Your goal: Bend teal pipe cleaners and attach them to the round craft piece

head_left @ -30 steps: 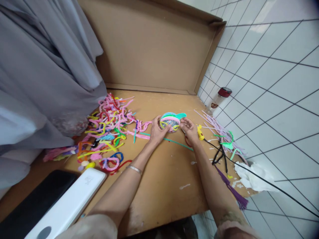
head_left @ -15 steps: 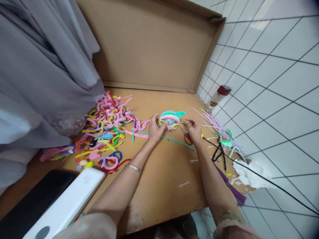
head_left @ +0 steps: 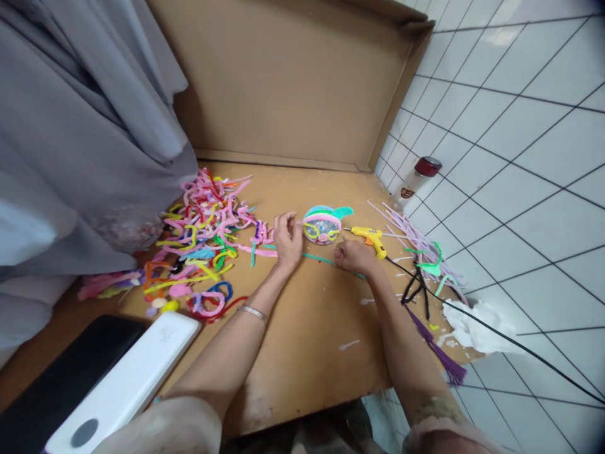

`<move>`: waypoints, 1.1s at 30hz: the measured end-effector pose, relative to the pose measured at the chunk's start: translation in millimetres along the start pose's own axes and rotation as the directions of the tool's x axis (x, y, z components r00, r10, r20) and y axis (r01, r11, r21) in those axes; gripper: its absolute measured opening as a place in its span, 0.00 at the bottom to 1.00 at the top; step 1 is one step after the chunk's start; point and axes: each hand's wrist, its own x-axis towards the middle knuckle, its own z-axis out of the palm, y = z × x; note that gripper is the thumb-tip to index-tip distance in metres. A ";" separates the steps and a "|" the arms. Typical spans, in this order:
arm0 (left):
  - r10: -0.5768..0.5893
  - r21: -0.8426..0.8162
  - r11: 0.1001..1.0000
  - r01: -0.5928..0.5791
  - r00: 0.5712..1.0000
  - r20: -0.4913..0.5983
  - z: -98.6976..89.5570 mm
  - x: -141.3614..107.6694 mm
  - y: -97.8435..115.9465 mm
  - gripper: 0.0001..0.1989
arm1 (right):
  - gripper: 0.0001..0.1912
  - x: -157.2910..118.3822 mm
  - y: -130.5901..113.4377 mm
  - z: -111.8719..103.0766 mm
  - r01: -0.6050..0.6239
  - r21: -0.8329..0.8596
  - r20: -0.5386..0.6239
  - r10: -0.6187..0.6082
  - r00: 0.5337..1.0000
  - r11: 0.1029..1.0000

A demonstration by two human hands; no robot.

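My left hand (head_left: 288, 242) rests with loosely bent fingers just left of a round craft piece and appears to hold nothing. That craft piece (head_left: 322, 227) has a clear middle, a pink and green rim, yellow loops, a pink spot and a teal tail at upper right. My right hand (head_left: 353, 257) is closed on the scissors (head_left: 345, 239); only a bit of their tip shows past the fingers and the handles are hidden. Just above that hand lies a yellow glue gun (head_left: 371, 237), nozzle pointing left. A thin green pipe cleaner (head_left: 317, 258) runs between both hands.
Left is a heap of coloured pipe cleaners (head_left: 208, 233). Right are lilac strips (head_left: 411, 230), a purple tassel (head_left: 437, 350), white tissue (head_left: 479, 325) and a red-lidded bottle (head_left: 416, 183). The glue gun's black cord (head_left: 477, 318) crosses to the right. A white device (head_left: 127, 378) lies front left.
My left hand has drawn back left from the craft piece. The right hand has moved from the glue gun, now uncovered, down and left onto the scissors.
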 end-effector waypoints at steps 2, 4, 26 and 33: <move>0.066 0.024 0.998 -0.066 0.998 0.017 -2.4 -0.6 4.4 0.12 | 0.09 -1.5 -9.0 3.2 0.024 -0.109 0.025 -0.022 0.999 0.994; 0.185 0.044 0.981 -0.189 0.979 0.087 -4.2 -2.6 10.6 0.12 | 0.09 -2.5 -15.9 5.5 0.057 -0.165 0.059 -0.048 0.997 0.985; 0.444 0.174 0.796 -0.579 0.755 0.482 -10.7 -12.2 18.3 0.15 | 0.07 -4.3 -8.5 -19.6 0.213 0.571 -0.296 -0.043 0.954 0.793; 0.408 0.202 0.832 -0.516 0.817 0.407 -18.6 -11.3 14.9 0.16 | 0.12 -13.6 -10.6 3.8 0.276 0.108 -0.447 -0.201 0.871 0.955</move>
